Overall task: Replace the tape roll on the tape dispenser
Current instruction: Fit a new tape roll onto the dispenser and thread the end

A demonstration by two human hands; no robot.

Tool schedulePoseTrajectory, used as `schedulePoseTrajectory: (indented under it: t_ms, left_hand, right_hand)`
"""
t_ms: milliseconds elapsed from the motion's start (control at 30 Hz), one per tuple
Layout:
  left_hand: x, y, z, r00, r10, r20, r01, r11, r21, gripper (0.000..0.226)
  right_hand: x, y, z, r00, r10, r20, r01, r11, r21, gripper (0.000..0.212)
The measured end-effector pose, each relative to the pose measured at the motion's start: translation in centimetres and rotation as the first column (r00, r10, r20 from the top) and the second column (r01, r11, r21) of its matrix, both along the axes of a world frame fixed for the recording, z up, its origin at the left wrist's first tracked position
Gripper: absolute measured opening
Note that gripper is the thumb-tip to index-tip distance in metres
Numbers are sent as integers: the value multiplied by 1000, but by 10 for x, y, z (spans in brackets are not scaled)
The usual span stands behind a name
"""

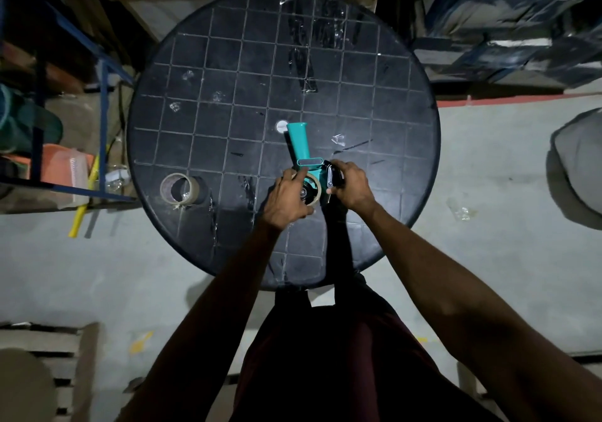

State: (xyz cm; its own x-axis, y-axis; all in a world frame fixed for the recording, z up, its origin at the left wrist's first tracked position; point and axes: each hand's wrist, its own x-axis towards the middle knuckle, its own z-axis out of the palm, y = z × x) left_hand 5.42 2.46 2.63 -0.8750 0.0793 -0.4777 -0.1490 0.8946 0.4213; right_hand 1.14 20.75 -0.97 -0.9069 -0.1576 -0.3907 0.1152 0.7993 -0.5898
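Note:
A teal tape dispenser (301, 144) lies on the round black table (228, 73), its handle pointing away from me. A roll of tape (313, 190) sits on the dispenser's hub. My left hand (285, 200) grips that roll from the left, fingers curled over its rim. My right hand (351, 187) holds the dispenser's black front end (332, 175), thumb pressed on it. A second, tan tape roll (179, 189) stands apart on the table, to the left near the edge.
Bits of clear tape are stuck across the tabletop. A blue metal rack (104, 96) with clutter stands left of the table, blue crates (508, 21) at the back right, a grey seat (580, 167) to the right, and a wooden pallet (49, 369) at lower left.

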Motion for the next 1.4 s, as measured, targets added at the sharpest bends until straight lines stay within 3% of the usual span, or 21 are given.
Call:
schedulePoseTrajectory:
  t_ms: [400,767,1033,1167,1267,1333,1400]
  left_hand:
    - [-4,-9,-2,992,-119,30,120,993,-18,112]
    - [-5,-4,-9,994,-80,75,86,993,-76,113]
    - [13,21,-9,989,144,42,-136,978,-160,116]
    - [0,-4,-11,976,201,88,-205,978,45,98]
    - [-16,-31,-17,994,64,-94,-65,998,-9,59]
    - [-28,-44,-23,979,-131,-155,101,977,-189,71]
    - [-35,-47,-22,958,-283,-48,255,916,-309,88]
  right_hand:
    - [-3,-6,8,1000,23,-13,-24,999,-34,63]
    - [-7,-7,-5,1000,13,10,-13,1000,-14,53]
    - [-7,-5,-11,1000,20,2,-20,1000,20,53]
    - [-19,-6,0,994,106,2,-106,994,12,53]
    - [-41,-11,1,967,254,-17,-253,967,29,66]
    - [-51,-19,0,935,354,-32,-351,934,69,72]
    - [-56,-29,1,915,398,-66,-389,914,117,77]
